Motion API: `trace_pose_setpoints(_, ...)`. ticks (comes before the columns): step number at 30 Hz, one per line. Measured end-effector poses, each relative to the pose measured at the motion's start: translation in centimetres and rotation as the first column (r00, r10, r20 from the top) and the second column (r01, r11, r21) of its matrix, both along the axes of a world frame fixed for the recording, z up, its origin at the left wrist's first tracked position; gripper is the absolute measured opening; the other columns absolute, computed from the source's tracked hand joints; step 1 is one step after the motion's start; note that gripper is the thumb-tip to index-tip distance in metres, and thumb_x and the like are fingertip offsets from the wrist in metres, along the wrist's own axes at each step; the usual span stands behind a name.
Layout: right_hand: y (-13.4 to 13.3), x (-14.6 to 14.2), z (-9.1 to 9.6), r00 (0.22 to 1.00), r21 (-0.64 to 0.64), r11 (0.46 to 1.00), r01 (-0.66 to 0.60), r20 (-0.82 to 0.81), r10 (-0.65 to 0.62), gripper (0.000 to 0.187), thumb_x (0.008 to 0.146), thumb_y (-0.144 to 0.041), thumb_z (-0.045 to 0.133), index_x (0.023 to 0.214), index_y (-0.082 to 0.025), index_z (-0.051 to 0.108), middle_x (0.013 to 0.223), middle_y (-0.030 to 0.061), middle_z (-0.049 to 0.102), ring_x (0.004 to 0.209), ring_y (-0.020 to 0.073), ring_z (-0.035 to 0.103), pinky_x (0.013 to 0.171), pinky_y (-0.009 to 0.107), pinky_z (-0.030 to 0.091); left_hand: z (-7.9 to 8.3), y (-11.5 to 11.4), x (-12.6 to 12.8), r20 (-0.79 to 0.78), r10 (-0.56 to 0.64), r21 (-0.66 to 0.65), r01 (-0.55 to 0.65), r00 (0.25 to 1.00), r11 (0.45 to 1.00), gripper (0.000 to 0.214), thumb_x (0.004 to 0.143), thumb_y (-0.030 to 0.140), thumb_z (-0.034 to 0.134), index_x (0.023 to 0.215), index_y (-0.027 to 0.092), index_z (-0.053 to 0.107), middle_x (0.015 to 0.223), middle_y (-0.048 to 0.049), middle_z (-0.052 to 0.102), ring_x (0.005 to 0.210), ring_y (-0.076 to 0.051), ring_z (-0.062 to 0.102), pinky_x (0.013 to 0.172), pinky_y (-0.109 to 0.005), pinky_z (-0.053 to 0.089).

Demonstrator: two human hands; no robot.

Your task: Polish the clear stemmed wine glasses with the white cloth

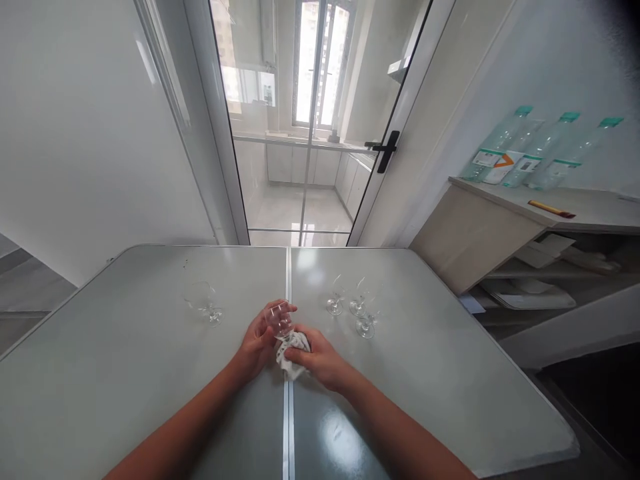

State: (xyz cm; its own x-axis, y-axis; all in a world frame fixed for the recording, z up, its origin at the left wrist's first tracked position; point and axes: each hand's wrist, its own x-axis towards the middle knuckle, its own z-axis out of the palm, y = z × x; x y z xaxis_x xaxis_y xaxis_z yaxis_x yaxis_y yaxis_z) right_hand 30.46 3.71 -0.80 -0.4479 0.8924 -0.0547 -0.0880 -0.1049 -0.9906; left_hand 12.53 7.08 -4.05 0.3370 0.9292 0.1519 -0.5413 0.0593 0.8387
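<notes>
My left hand (256, 340) is wrapped around the bowl of a clear stemmed glass (279, 319), which it holds tilted above the middle of the table. A crumpled white cloth (294, 355) is gripped in my right hand (316, 357) and pressed against the lower end of that glass. The cloth hides the foot of the glass. Another clear stemmed glass (203, 303) is on the table to the left of my hands. Over to the right stand three more glasses, a left one (335, 303), a rear one (358, 303) and a front one (365, 325), close together.
A grey-green table (150, 373) with a metal seam (289, 427) lies under my hands. Behind it is a glass door (310, 173) with a black handle (387, 151). On the right, a shelf unit (500, 213) carries several plastic bottles (533, 157) and a yellow stick-like item (550, 209).
</notes>
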Motion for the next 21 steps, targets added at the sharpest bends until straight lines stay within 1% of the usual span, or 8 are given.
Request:
trace_pose_setpoints(3, 0.0, -0.2, -0.8, 0.899, 0.391, 0.906, 0.165, 0.319, -0.301, 0.026, 0.087, -0.021, 0.063, 0.113, -0.023, 0.063, 0.104, 0.0059, 0.067, 0.094, 0.0226, 0.059, 0.085, 0.035, 0.043, 0.0, 0.3, 0.2, -0.065, 0.121, 0.071, -0.116, 0.991, 0.991, 0.060, 0.081, 0.040, 0.084, 0.134, 0.024, 0.060, 0.140, -0.0132, 0.061, 0.115, -0.023, 0.058, 0.097, -0.033, 0.047)
trace_pose_setpoints(5, 0.2, 0.0, -0.8, 0.872, 0.433, 0.887, 0.162, 0.357, -0.334, 0.028, 0.088, -0.019, 0.061, 0.115, -0.023, 0.062, 0.103, 0.0055, 0.067, 0.093, 0.0224, 0.059, 0.085, 0.035, 0.043, 0.0, 0.5, 0.3, -0.072, 0.123, 0.085, -0.117, 0.990, 0.990, 0.058, 0.081, 0.038, 0.084, 0.133, 0.025, 0.060, 0.139, -0.0125, 0.061, 0.114, -0.022, 0.057, 0.097, -0.032, 0.047)
trace_pose_setpoints(9, 0.7, 0.8, 0.4, 1.000, -0.076, 0.997, 0.015, 0.020, -0.014, 0.023, 0.085, -0.035, 0.068, 0.102, -0.021, 0.061, 0.080, 0.0001, 0.062, 0.068, 0.0173, 0.058, 0.070, 0.032, 0.047, -0.1, 0.4, -0.1, 0.000, -0.010, 0.021, 0.010, 1.000, 1.000, 0.065, 0.081, 0.050, 0.081, 0.136, 0.024, 0.060, 0.141, -0.0146, 0.059, 0.116, -0.026, 0.059, 0.099, -0.036, 0.048)
trace_pose_setpoints(11, 0.9, 1.2, 0.8, 0.962, -0.290, 0.934, -0.211, -0.233, 0.145, 0.031, 0.078, -0.042, 0.075, 0.091, -0.020, 0.058, 0.075, -0.0003, 0.060, 0.059, 0.0152, 0.056, 0.066, 0.032, 0.049, -0.2, 0.3, -0.3, 0.031, -0.036, 0.009, 0.035, 0.999, 0.999, 0.070, 0.079, 0.054, 0.082, 0.137, 0.023, 0.059, 0.142, -0.0160, 0.058, 0.117, -0.027, 0.059, 0.099, -0.038, 0.049)
trace_pose_setpoints(13, 1.0, 1.3, 0.9, 0.932, -0.315, 0.901, -0.298, -0.299, 0.203, 0.039, 0.074, -0.047, 0.079, 0.090, -0.018, 0.059, 0.076, 0.0008, 0.061, 0.058, 0.0150, 0.056, 0.065, 0.033, 0.049, -0.3, 0.2, -0.4, 0.033, -0.038, 0.004, 0.038, 0.999, 0.999, 0.073, 0.077, 0.054, 0.083, 0.138, 0.023, 0.058, 0.143, -0.0169, 0.058, 0.118, -0.028, 0.059, 0.100, -0.040, 0.049)
trace_pose_setpoints(15, 0.9, 1.2, 0.7, 0.985, -0.199, 0.971, -0.132, -0.133, 0.107, 0.039, 0.076, -0.046, 0.079, 0.097, -0.018, 0.062, 0.079, 0.0015, 0.063, 0.064, 0.0162, 0.058, 0.066, 0.031, 0.047, -0.4, 0.3, -0.4, 0.004, -0.026, 0.003, 0.026, 1.000, 1.000, 0.073, 0.077, 0.052, 0.085, 0.138, 0.023, 0.058, 0.143, -0.0172, 0.058, 0.119, -0.029, 0.060, 0.102, -0.040, 0.048)
trace_pose_setpoints(17, 0.6, 1.0, 0.4, 0.982, 0.071, 0.991, 0.112, 0.144, -0.121, 0.028, 0.082, -0.035, 0.074, 0.102, -0.019, 0.064, 0.082, 0.0011, 0.065, 0.071, 0.0172, 0.059, 0.069, 0.029, 0.044, -0.5, 0.4, -0.2, -0.040, 0.012, 0.015, -0.012, 0.999, 1.000, 0.069, 0.079, 0.047, 0.084, 0.138, 0.023, 0.058, 0.143, -0.0168, 0.059, 0.120, -0.028, 0.060, 0.103, -0.039, 0.048)
trace_pose_setpoints(21, 0.2, 0.7, -0.1, 0.794, 0.524, 0.838, 0.155, 0.438, -0.421, 0.025, 0.088, -0.014, 0.057, 0.111, -0.021, 0.064, 0.099, 0.0051, 0.072, 0.085, 0.0202, 0.063, 0.076, 0.030, 0.042, -0.6, 0.5, 0.2, -0.099, 0.076, 0.028, -0.074, 0.992, 0.997, 0.068, 0.083, 0.047, 0.080, 0.143, 0.024, 0.056, 0.141, -0.0147, 0.059, 0.119, -0.028, 0.061, 0.103, -0.039, 0.048)
